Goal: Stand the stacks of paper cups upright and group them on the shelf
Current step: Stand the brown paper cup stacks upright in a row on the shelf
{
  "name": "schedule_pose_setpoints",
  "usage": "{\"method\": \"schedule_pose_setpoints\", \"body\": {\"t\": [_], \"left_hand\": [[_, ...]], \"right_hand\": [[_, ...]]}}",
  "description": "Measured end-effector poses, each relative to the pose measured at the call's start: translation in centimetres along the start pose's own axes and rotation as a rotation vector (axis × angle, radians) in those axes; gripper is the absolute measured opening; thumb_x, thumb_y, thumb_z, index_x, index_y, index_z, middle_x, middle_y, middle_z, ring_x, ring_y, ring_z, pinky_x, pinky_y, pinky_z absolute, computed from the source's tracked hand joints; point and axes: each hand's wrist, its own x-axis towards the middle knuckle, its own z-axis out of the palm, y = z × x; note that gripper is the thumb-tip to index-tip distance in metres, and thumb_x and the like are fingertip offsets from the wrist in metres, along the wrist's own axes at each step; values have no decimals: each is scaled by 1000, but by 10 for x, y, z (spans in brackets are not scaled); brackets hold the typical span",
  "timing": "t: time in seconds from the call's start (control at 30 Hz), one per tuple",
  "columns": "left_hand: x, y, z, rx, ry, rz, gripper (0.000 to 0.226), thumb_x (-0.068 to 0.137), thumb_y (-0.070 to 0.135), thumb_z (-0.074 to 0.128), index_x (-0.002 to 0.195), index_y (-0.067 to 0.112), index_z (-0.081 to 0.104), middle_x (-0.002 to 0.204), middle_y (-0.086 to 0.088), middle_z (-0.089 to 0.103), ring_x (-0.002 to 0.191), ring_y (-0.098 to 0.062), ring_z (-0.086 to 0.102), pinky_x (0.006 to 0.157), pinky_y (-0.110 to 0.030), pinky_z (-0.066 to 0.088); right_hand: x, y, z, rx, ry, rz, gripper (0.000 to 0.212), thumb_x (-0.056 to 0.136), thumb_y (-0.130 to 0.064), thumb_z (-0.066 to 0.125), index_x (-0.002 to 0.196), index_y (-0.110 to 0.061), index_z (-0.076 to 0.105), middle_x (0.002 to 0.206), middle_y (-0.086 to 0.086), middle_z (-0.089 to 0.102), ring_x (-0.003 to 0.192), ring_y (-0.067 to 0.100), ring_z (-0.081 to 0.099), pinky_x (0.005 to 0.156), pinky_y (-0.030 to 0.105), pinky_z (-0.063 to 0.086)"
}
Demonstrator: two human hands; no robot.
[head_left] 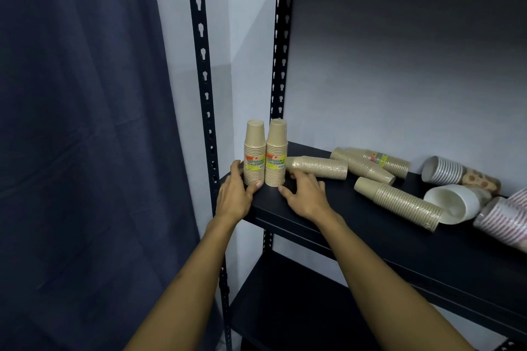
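Two upright tan paper cup stacks stand frame centre-left. Left hand cups the left stack's base. Right hand spread loose, thumb at the right stack's base.

Open dark shelf surface along the front edge, between the two upright tan stacks at the left corner and the toppled tan stack at the right. Behind, blocked by three more toppled tan stacks. Far right crowded with white bowls and striped cups. Left bounded by the slotted post.
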Motion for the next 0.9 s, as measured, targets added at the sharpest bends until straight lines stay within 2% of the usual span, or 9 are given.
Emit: {"method": "schedule_pose_setpoints", "body": {"t": [0.1, 0.17, 0.23, 0.3, 0.37, 0.5, 0.57, 0.77, 0.9], "left_hand": [[-7, 0, -4, 38, -26, 8, 88, 90, 46, 67, 153, 25, 9, 152, -5, 47, 135, -28, 49, 104, -49, 48], [-20, -1, -5, 89, -19, 20, 89, 90, 52, 64, 153, 26, 8, 153, -8, 43, 138, -29, 43, 105, -48, 46], [-38, -2, 0, 149, -11, 26, 85, 93, 57, 56, 155, 18, 13, 157, -10, 36, 146, -30, 32, 114, -47, 36], [-57, -2, 10, 291, 9, 68, 78, 97, 59, 43, 154, 10, 26, 162, -14, 28, 152, -29, 18, 124, -43, 15], [-69, 0, 19, 387, 42, 115, 70, 99, 57, 38, 148, 6, 40, 159, -18, 33, 152, -29, 19, 125, -39, 8], [-75, 22, 29, 419, 41, 248, 50, 100, 43, 44, 129, 6, 60, 139, -15, 59, 134, -28, 49, 116, -38, 34], [-76, 38, 35, 398, -44, 327, 48, 99, 45, 48, 128, 9, 62, 135, -9, 61, 128, -24, 54, 108, -36, 41], [-57, 67, 69, 250, -315, 373, 56, 98, 48, 53, 140, 11, 53, 153, -9, 45, 147, -22, 33, 118, -34, 29], [-34, 75, 85, 242, -325, 428, 53, 98, 40, 56, 141, 10, 49, 158, -9, 33, 150, -25, 24, 121, -36, 23]], "right_hand": [[-22, 7, -11, -186, -39, -26, 50, 97, -50, 47, 136, -18, 52, 140, -2, 54, 128, 20, 43, 107, 44, 27], [-35, 14, -20, -233, -57, -29, 53, 97, -54, 43, 136, -20, 52, 143, -4, 51, 131, 20, 41, 107, 44, 27], [-47, 22, -30, -264, -66, -26, 55, 97, -57, 40, 138, -22, 51, 146, -5, 48, 133, 20, 39, 107, 44, 27], [-57, 29, -38, -286, -68, -30, 56, 97, -59, 38, 139, -23, 49, 148, -6, 46, 134, 19, 37, 108, 44, 27], [-65, 35, -46, -296, -74, -42, 56, 97, -59, 37, 140, -24, 49, 150, -6, 45, 135, 18, 36, 108, 43, 27], [-78, 55, -63, -298, -59, -102, 51, 98, -56, 40, 135, -25, 54, 145, -6, 50, 132, 17, 38, 106, 39, 31], [-84, 67, -71, -304, -33, -136, 48, 97, -54, 45, 131, -24, 60, 140, -5, 54, 131, 16, 39, 106, 37, 34], [-99, 88, -95, -448, 226, -180, 28, 89, -34, 62, 107, -15, 71, 123, 3, 61, 120, 23, 47, 98, 41, 44], [-110, 108, -119, -572, 443, 15, 35, 80, -29, 70, 110, -11, 66, 124, 11, 58, 116, 31, 50, 95, 43, 37]]}}
